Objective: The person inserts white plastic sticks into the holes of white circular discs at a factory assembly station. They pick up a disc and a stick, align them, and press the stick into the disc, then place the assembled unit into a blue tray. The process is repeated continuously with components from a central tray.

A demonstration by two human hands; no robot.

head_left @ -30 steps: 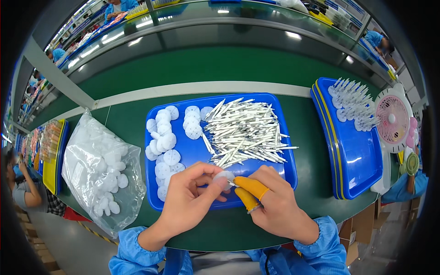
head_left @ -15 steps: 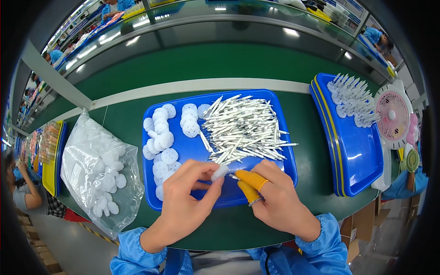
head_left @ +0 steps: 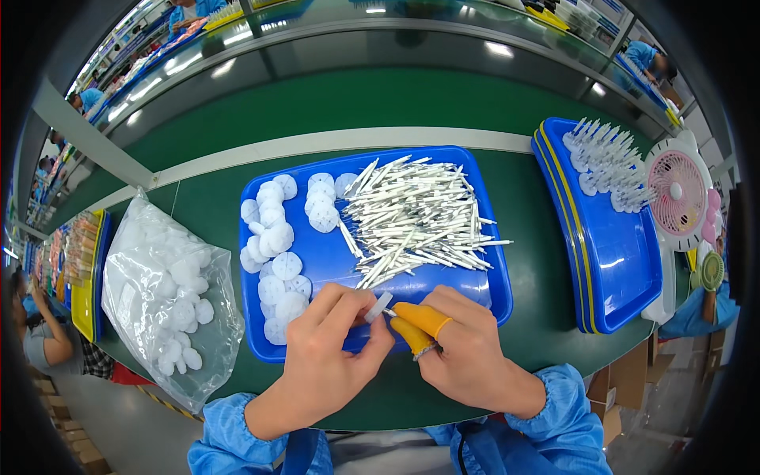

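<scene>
Pinched between the thumb and fingers of my left hand (head_left: 321, 368) is a white round disc (head_left: 378, 307), seen nearly edge-on. My right hand (head_left: 467, 348) wears yellow finger covers on thumb and forefinger. These close on a thin metal-tipped stick (head_left: 389, 313) whose end meets the disc; most of it is hidden by the fingers. Both hands are over the near edge of a blue tray (head_left: 326, 257). In the tray a heap of white sticks (head_left: 419, 214) lies at the right, with overlapping white discs (head_left: 273, 237) at the left.
A clear plastic bag (head_left: 174, 317) of white discs lies left of the tray. To the right, stacked blue and yellow trays (head_left: 625, 285) hold discs with upright sticks (head_left: 609, 162). A pink-and-white fan (head_left: 677, 190) stands beyond them. Other people work farther off.
The disc in my left hand has tilted more steeply. My right fingertips have shifted slightly left and down along with the stick, staying close to the disc. The view has shifted slightly.
</scene>
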